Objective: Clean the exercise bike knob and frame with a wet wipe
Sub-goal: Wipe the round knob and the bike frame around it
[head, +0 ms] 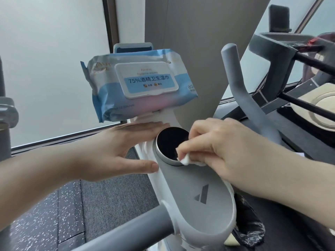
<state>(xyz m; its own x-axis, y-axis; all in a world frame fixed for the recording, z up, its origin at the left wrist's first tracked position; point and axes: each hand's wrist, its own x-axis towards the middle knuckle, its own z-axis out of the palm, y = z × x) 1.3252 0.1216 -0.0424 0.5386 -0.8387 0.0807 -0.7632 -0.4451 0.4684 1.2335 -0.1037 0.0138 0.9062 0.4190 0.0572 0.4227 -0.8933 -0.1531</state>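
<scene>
Left hand (116, 151) lies flat and straight-fingered against the left side of the white bike frame (195, 192), thumb touching it just beside the knob (172, 145). Behind, a wipes packet (137, 86) sits on the frame's upper end. Right hand (226, 149) pinches a folded wet wipe (186, 160) against the knob's lower right rim.

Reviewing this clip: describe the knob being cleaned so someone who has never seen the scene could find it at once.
Start at the grey bike frame with its dark triangular logo, below the blue wipes pack. At the frame's upper end sits the knob, between the two hands. It alone is round, with a glossy black face inside a silver ring.
</scene>
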